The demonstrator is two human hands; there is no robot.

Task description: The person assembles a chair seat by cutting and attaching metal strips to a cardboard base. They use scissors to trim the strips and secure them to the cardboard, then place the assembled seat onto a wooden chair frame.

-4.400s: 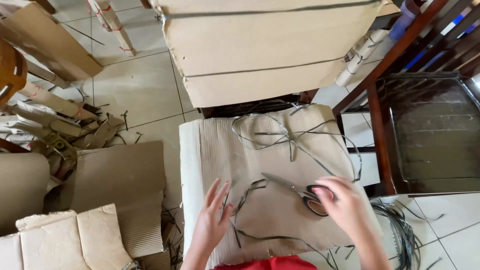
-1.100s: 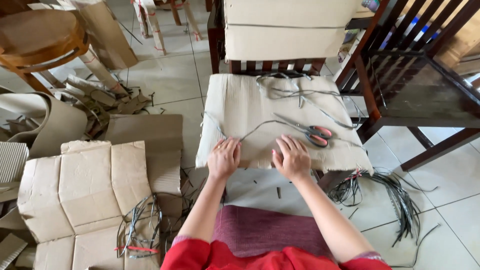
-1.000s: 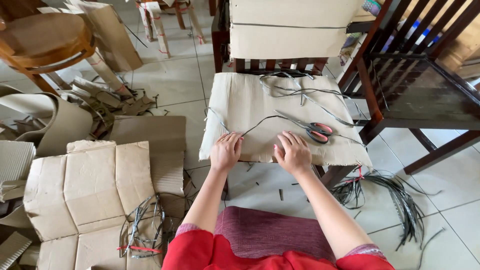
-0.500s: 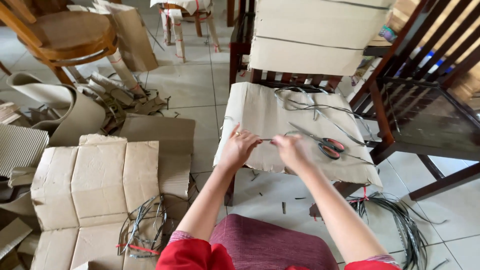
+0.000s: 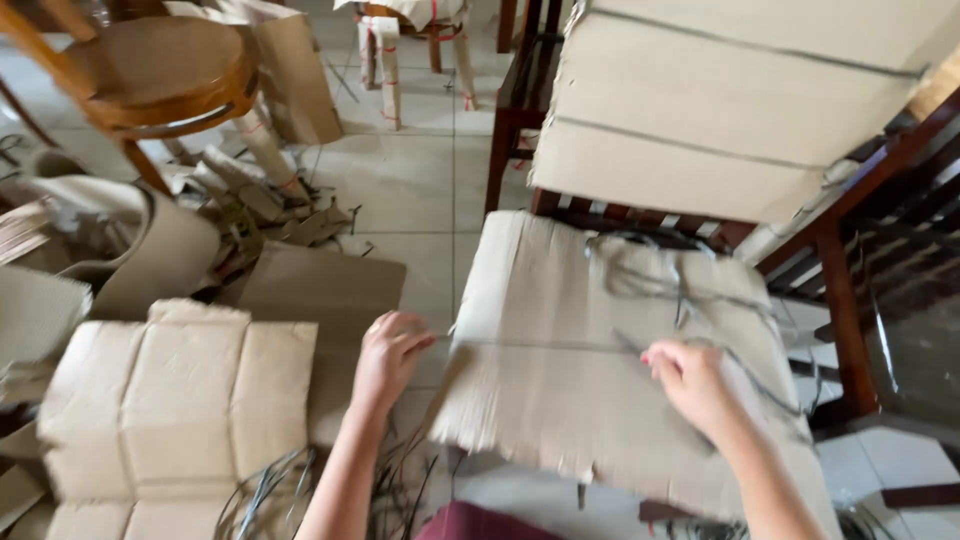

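At the frame's centre, the left hand (image 5: 385,352) and right hand (image 5: 692,385), both pinching a taut strap (image 5: 545,345), cinch the cardboard sheet (image 5: 560,400) over the chair seat.

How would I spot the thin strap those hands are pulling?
Start at the dark wooden chair wrapped in cardboard. Across the covered seat runs a thin grey strap, pulled straight between the left hand and right hand. The other straps nearby lie in loose loops.
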